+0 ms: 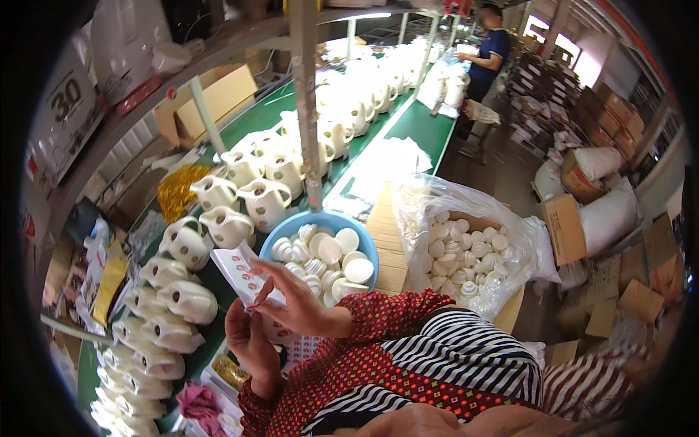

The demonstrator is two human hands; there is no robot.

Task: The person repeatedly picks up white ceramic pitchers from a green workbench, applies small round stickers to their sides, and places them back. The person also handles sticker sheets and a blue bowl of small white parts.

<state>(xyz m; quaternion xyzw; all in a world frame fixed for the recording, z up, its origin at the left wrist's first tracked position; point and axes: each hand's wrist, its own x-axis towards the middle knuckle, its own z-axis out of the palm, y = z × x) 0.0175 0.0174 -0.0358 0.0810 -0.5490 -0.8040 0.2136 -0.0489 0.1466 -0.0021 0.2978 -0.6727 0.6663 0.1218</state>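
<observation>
A white sheet of small round red-and-green stickers (238,266) is held up in front of me, bent, with part of it behind my fingers. My right hand (306,304) lies across the sheet, gripping it with its fingers fairly straight. At the sheet's lower edge, the fingertips of my left hand (251,342) are pinched together close to the right thumb; whether a loose sticker is between them is too small to tell. Just beyond the hands stands a light-blue basin (373,255) full of white round plastic lids (330,250).
Rows of cream kettle-like jugs (188,301) line the green conveyor belt (426,127). At right, a plastic-lined carton (415,218) holds more lids. A metal post (306,109) rises behind the basin. Pink cloth (200,408) lies near my left arm. A co-worker (489,54) stands far off.
</observation>
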